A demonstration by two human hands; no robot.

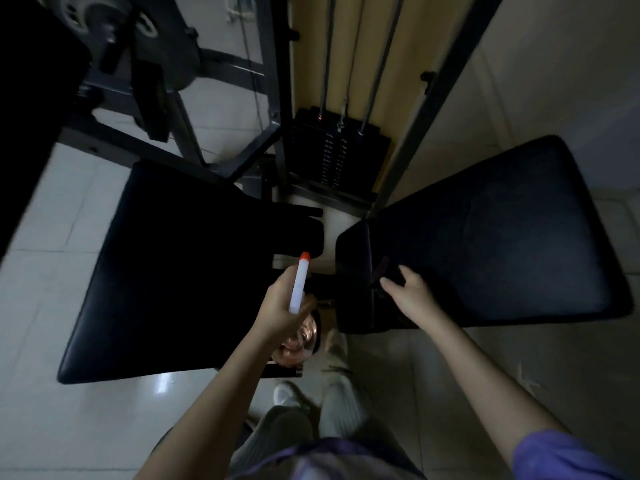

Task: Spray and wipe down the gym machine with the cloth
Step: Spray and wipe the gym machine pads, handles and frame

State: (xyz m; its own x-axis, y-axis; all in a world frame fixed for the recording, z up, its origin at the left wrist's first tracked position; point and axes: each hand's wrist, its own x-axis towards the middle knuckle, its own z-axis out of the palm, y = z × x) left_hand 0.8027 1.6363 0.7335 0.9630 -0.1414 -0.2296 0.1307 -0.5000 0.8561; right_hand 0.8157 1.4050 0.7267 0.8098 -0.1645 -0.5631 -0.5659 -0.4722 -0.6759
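Left hand (277, 308) fingers clamped round spray bottle (298, 289) neck: light, rigid, probably slick. Right hand (410, 294) fingers curl on dark cloth (381, 271), soft, bunchable, atop pad (502, 237).

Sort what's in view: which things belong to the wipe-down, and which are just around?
Job: white spray bottle with orange nozzle, in left hand; dark cloth, in right hand; black vinyl pads.
Around: grey plate-loaded machine; pale floor tiles.

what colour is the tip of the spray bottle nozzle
Orange-red tip on the white plastic spray bottle; head view.
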